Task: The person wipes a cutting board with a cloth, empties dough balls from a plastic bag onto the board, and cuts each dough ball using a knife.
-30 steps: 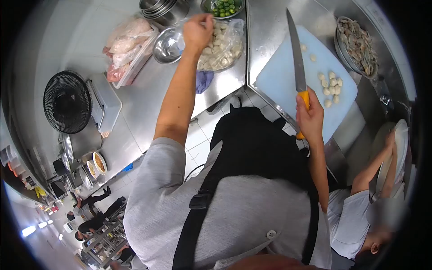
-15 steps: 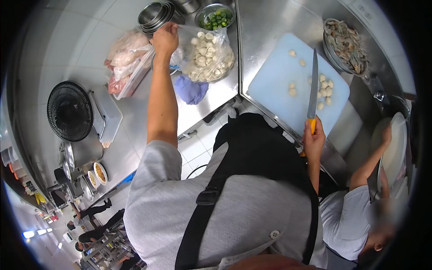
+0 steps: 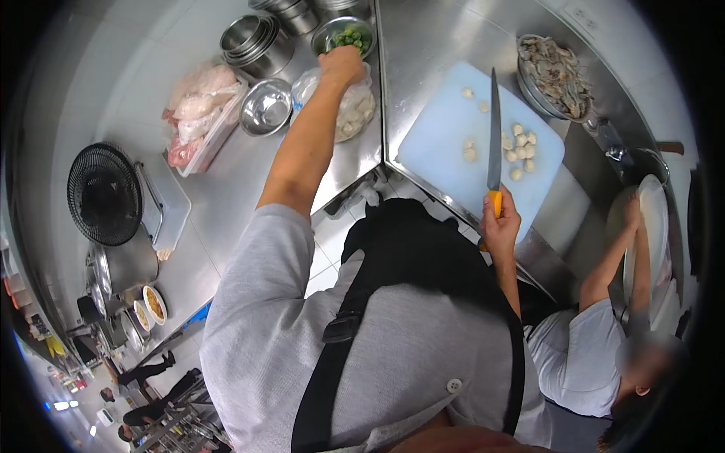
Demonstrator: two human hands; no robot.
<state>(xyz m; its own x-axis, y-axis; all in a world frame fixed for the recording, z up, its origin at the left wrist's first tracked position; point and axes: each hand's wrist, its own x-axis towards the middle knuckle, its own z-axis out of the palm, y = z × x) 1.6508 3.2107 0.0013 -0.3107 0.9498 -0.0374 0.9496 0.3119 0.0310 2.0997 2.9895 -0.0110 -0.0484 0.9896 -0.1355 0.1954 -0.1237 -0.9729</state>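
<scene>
My right hand [image 3: 501,223] holds a long knife [image 3: 495,128] by its yellow handle, its blade upright in view over the blue cutting board [image 3: 434,128]. Small pale round pieces [image 3: 521,143] lie on the board, several in a cluster right of the blade and a few to its left. My left hand [image 3: 342,66] is closed at the top of a clear plastic bag [image 3: 355,121] filled with similar pale pieces. Its fingertips are partly hidden. Just beyond it stands a metal bowl [image 3: 321,38] of small green limes.
A shiny metal bowl [image 3: 266,107] sits left of the bag, near stacked steel pots [image 3: 257,45] and a tub of bagged meat [image 3: 215,136]. A bowl of shrimp [image 3: 559,75] stands right of the board. A co-worker's hands [image 3: 634,215] reach into a large basin at right.
My left hand has moved right, from the bag's left edge to its top near the limes. The metal bowl has come into view; the purple cloth is now mostly hidden. The knife stays in my right hand.
</scene>
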